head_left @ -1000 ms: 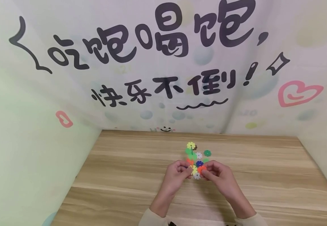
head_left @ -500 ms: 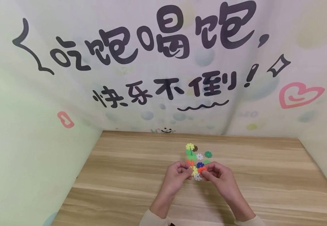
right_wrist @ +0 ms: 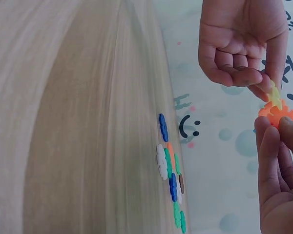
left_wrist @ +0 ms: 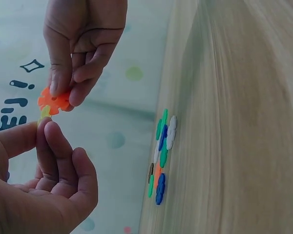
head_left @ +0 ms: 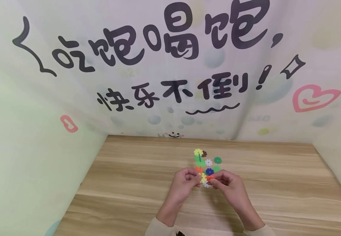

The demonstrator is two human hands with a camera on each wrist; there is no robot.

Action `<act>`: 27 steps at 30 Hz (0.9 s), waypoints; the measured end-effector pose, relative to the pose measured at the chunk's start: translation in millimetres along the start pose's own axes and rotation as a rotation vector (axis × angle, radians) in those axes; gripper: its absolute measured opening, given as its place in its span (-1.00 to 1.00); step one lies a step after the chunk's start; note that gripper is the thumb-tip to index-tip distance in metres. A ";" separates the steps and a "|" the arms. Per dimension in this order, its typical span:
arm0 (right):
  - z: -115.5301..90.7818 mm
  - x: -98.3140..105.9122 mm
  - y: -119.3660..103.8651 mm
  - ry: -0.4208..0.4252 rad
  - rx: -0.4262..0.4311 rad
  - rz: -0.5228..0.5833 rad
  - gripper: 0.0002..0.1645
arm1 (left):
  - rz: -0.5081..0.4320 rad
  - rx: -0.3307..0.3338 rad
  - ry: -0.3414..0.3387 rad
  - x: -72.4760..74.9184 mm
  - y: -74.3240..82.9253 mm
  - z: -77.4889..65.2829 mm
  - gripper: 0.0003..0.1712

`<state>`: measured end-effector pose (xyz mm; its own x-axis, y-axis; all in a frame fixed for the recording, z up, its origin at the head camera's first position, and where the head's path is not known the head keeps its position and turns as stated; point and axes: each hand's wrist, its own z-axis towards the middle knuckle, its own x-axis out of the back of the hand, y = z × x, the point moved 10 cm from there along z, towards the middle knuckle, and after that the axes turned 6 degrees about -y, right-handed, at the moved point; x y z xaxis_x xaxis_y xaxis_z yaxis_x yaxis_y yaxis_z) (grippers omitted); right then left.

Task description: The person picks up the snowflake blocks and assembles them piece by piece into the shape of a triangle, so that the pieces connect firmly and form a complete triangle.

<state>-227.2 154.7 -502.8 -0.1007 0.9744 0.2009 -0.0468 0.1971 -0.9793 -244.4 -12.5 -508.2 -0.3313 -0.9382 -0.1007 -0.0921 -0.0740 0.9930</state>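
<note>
My left hand (head_left: 185, 182) pinches a yellow notched plastic snowflake disc (head_left: 203, 178) between thumb and fingertips. Facing it, my right hand (head_left: 228, 184) grips an orange disc (head_left: 210, 178) of the same kind. In the left wrist view the orange disc's edge meets the yellow disc (left_wrist: 45, 112), the two standing at an angle. The right wrist view shows them joined or touching at the rims; how deep the notches sit cannot be seen. Both discs are held above the table, and fingers cover part of each.
Several loose discs lie on the wooden table (head_left: 123, 183) beyond the hands: blue (head_left: 209, 171), white (head_left: 208, 162), dark green (head_left: 217, 160), brown (head_left: 204, 153) and another yellow disc (head_left: 198, 152). A white disc (head_left: 207, 184) shows below the held pair. A printed cloth (head_left: 146, 127) hangs behind the table.
The orange disc has tilted in the right hand and now looks narrower in the head view. Both hands stay in nearly the same place, still holding their discs.
</note>
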 end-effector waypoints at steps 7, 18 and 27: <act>-3.3 2.0 -5.9 0.043 0.030 -0.043 -0.84 | -0.009 0.010 0.008 -2.3 1.2 -0.8 -0.87; -2.3 -4.1 -11.7 0.067 0.120 -0.126 -0.73 | -0.019 0.045 0.086 -0.6 -0.2 -7.5 -0.88; 4.4 -4.8 -3.2 0.033 0.089 -0.120 -0.78 | -0.004 0.077 0.117 9.5 -9.7 -2.5 -0.79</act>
<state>-230.9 149.0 -500.5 -0.0569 0.9478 0.3137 -0.1449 0.3030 -0.9419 -244.3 -21.5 -518.7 -0.2189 -0.9714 -0.0925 -0.1665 -0.0563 0.9844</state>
